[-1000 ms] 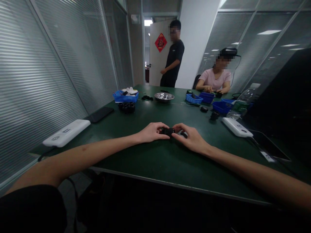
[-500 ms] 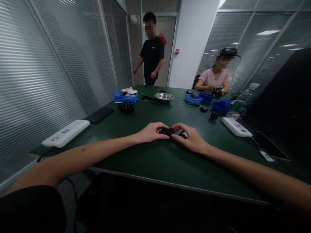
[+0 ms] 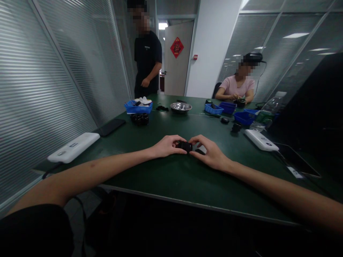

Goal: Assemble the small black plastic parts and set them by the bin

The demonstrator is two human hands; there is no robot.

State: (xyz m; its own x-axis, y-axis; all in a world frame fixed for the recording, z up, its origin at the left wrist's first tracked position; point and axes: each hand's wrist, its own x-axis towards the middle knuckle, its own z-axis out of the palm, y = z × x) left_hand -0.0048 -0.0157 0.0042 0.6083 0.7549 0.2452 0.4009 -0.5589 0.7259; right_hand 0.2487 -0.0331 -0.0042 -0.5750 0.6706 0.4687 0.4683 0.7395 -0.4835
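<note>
In the middle of the green table [image 3: 150,178], a small black cylindrical part [image 3: 185,146], lens-like in shape, lies sideways between my hands. My left hand [image 3: 168,146] grips its left end between thumb and fingers. At the other end, the thumb and bent fingertips of my right hand [image 3: 210,151] close round the rim. Another dark item [image 3: 200,150] shows through the gap between my right thumb and fingers, mostly covered by the hand. Fine details of the black part are too dark to make out.
Farther back stand a blue bin [image 3: 138,107], black round parts [image 3: 139,119], a metal bowl [image 3: 181,107] and more blue bins [image 3: 213,109]. White power banks [image 3: 74,147] lie at both sides. A bottle [image 3: 268,110] stands right. One person [image 3: 147,60] stands; another [image 3: 237,85] sits handling something.
The standing person has moved left and closer, uncovering the door with its red sign. My fingers have shifted slightly on the black part, and more of its right end shows.
</note>
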